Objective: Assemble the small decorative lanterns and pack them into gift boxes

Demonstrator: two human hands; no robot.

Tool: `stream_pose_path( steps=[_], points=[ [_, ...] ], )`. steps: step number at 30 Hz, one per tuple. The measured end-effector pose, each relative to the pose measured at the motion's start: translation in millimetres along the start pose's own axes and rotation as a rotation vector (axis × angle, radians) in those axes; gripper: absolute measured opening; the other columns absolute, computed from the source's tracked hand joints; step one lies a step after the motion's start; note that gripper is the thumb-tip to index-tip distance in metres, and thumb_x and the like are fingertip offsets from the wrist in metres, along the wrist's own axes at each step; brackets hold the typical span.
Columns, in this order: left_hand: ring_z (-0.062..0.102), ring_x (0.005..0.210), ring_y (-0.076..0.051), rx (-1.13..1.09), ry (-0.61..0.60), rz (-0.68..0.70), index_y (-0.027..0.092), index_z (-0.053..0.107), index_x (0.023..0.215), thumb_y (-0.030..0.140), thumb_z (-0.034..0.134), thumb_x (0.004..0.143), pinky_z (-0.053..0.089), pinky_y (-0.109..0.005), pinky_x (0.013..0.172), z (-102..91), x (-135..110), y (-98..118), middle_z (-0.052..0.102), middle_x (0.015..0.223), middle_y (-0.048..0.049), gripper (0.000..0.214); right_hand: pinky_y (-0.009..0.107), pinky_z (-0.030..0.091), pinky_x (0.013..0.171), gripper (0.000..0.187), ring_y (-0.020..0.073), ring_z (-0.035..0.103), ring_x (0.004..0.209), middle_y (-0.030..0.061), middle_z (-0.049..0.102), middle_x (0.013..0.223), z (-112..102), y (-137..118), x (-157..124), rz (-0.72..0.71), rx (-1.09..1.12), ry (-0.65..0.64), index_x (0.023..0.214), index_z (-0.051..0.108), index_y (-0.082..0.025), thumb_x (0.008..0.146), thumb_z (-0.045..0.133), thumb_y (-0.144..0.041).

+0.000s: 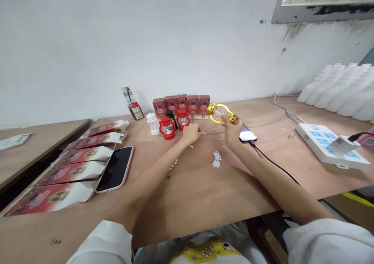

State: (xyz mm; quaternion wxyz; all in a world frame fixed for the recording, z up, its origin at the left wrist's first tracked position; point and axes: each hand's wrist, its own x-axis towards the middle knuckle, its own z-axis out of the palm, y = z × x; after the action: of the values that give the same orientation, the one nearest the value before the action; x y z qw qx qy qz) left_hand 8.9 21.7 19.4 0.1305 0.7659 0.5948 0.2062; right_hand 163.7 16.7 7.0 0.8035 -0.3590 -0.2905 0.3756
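White sleeve (102, 243), right grip (233, 131) clasping gold lantern (221, 114), left grip's (193, 133) hold unclear, red lanterns (167, 129) before boxes (193, 105)

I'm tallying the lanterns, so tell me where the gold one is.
In the head view, the gold lantern is right of centre, in the right hand, just right of the row of standing red boxes.

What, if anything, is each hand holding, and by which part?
The right hand holds the gold lantern by its end at the picture's right. Whether the left hand pinches anything is too small to tell.
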Motion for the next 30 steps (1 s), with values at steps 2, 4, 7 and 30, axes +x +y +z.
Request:
stream_pose_path(
  steps=[2,4,7,30],
  points=[
    [0.063,0.080,-0.021,-0.159,0.040,-0.022,0.016,0.066,0.069,0.033,0.067,0.077,0.044,-0.031,0.076,-6.6,2,-6,0.070,0.079,-0.0086,0.019,0.019,0.047,0.057,0.055,0.0086,0.056,0.070,-0.0028,0.059,0.085,1,-2,1,0.124,0.108,0.056,0.086,0.048,-0.020,0.047,0.085,-0.032],
    [0.062,0.074,-0.016,-0.327,0.093,-0.038,0.014,0.064,0.072,0.030,0.063,0.081,0.044,-0.027,0.072,-14.7,3,-10,0.070,0.079,-0.0079,0.018,0.018,0.047,0.055,0.046,0.0071,0.056,0.066,-0.0037,0.059,0.080,0,-4,1,0.270,0.191,0.088,0.080,0.050,-0.020,0.052,0.084,-0.033],
    [0.055,0.059,-0.009,-0.577,0.166,-0.063,0.013,0.062,0.080,0.028,0.057,0.085,0.042,-0.022,0.060,-29.0,3,-15,0.069,0.078,-0.0069,0.017,0.021,0.053,0.059,0.035,0.0083,0.060,0.065,-0.0042,0.062,0.078,0,-9,-1,0.414,0.282,0.054,0.078,0.053,-0.021,0.062,0.079,-0.038],
    [0.025,0.038,-0.002,-1.037,0.172,-0.016,0.011,0.058,0.070,0.026,0.047,0.092,0.019,-0.014,0.037,-123.0,-70,1,0.041,0.051,0.0046,0.029,0.033,0.055,0.065,0.031,0.0172,0.066,0.067,0.0011,0.069,0.073,14,-10,-104,0.959,0.077,-0.754,0.087,0.059,-0.020,0.074,0.069,-0.046]
  ],
)
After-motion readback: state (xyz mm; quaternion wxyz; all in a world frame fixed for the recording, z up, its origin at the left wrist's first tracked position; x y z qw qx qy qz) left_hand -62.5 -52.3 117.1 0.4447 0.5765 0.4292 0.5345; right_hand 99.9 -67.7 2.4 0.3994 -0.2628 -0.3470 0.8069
